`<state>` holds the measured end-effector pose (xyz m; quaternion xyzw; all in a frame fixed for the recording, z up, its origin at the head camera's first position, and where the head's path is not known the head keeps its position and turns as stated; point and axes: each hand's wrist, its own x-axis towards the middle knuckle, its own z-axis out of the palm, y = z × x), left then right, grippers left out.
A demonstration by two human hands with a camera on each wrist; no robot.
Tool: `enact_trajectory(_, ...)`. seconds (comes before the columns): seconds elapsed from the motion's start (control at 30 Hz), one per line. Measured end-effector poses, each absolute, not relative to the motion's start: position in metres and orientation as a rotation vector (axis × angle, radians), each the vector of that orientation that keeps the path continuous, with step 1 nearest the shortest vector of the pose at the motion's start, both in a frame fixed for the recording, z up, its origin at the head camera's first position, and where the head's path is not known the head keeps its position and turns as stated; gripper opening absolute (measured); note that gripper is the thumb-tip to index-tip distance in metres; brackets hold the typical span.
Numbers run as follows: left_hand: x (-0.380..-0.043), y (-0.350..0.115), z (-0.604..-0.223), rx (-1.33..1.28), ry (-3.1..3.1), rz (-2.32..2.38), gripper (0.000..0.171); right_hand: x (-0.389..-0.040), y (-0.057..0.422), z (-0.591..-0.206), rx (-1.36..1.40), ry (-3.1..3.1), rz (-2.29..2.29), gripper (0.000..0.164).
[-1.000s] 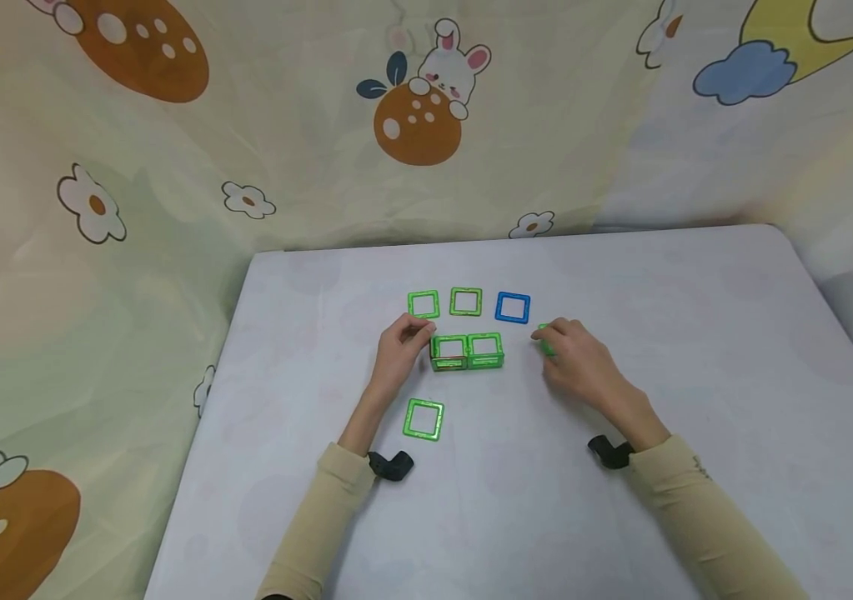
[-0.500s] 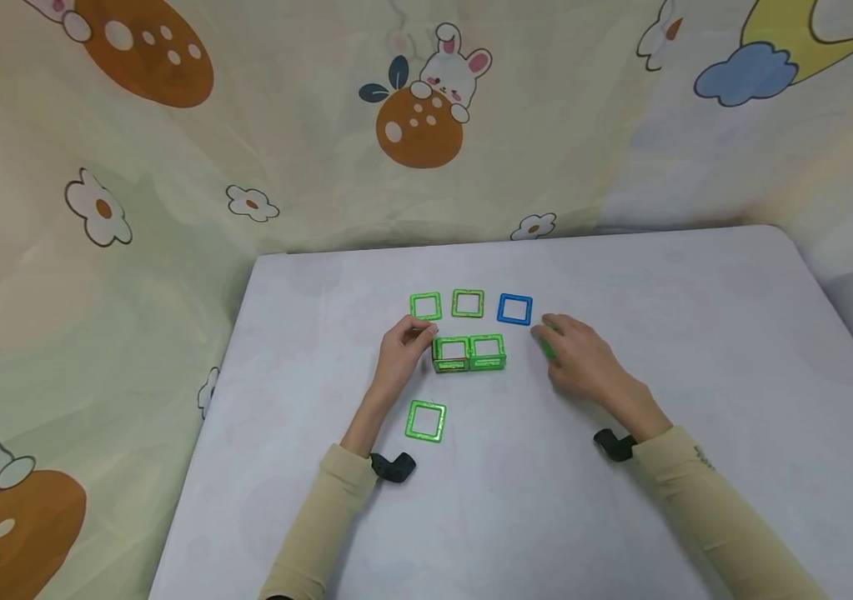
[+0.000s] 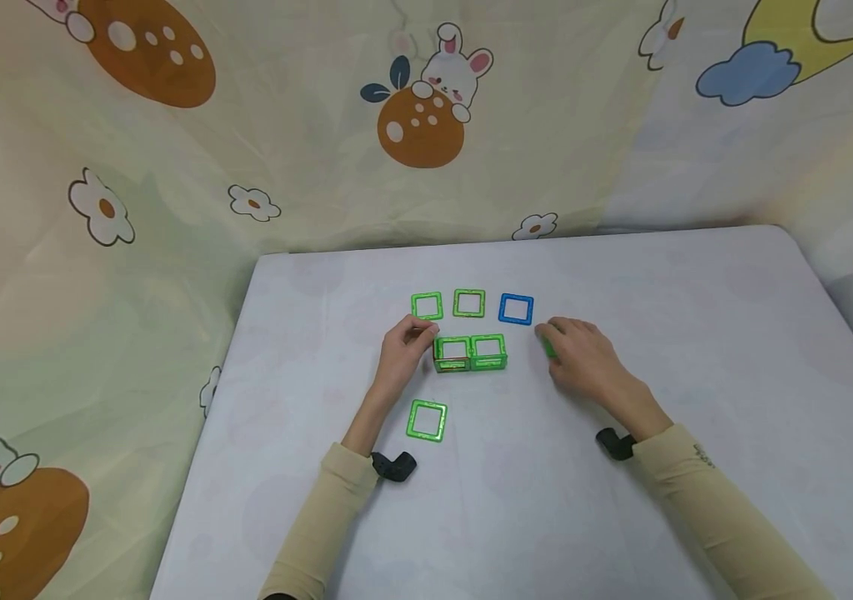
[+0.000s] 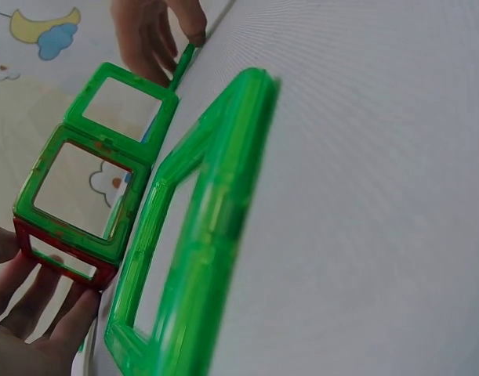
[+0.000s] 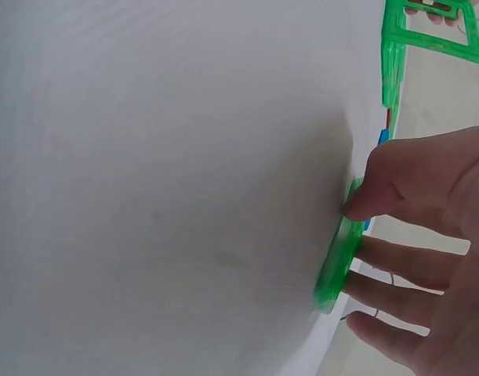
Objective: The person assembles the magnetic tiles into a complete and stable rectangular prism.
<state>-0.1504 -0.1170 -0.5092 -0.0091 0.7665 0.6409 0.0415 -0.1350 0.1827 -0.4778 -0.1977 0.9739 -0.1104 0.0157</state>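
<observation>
Two joined box shapes of green magnetic tiles (image 3: pixel 488 363) stand mid-table, with a red square tile (image 4: pixel 63 254) on their left end. My left hand (image 3: pixel 398 353) holds that end, thumb and fingertips against the red tile's edges. To the right, apart from the boxes, my right hand (image 3: pixel 586 359) pinches a loose green square tile (image 5: pixel 339 262) between thumb and fingers, low at the table surface; it mostly hides this tile in the head view. Closer to the person lies another green square tile (image 3: pixel 427 421), large in the left wrist view's foreground.
Behind the boxes lie a green square tile (image 3: pixel 427 306), a second green one (image 3: pixel 469 303) and a blue square tile (image 3: pixel 516 309), in a row. The white table (image 3: pixel 681 300) meets a patterned cloth backdrop (image 3: pixel 321 125) at its far edge.
My right hand has shifted slightly around the loose green tile and now covers more of it. The left hand stays at the boxes' left end; the view has drifted slightly.
</observation>
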Motion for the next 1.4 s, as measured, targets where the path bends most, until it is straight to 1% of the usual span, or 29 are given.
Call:
enact_trajectory(0.27,-0.151,-0.116,-0.509,-0.032,2.327,1.984,0.019,-0.134,0.185,-0.478,-0.586,3.031,-0.358,0.052)
enact_trajectory(0.4,-0.150,-0.116,-0.508,-0.060,2.310,1.988,0.023,-0.134,0.185,-0.478,-0.562,3.025,-0.369,0.056)
enact_trajectory(0.57,-0.150,-0.115,-0.507,-0.078,2.303,1.977,0.023,-0.133,0.185,-0.478,-0.542,3.017,-0.381,0.060)
enact_trajectory(0.8,-0.150,-0.116,-0.508,-0.037,2.325,1.988,0.016,-0.132,0.184,-0.476,-0.537,3.019,-0.381,0.062)
enact_trajectory(1.07,-0.150,-0.116,-0.508,-0.041,2.316,1.993,0.023,-0.130,0.181,-0.472,-0.557,3.017,-0.436,0.063)
enact_trajectory(1.4,-0.151,-0.113,-0.506,-0.124,2.317,1.968,0.020,-0.129,0.178,-0.467,-0.603,3.020,-0.573,0.064)
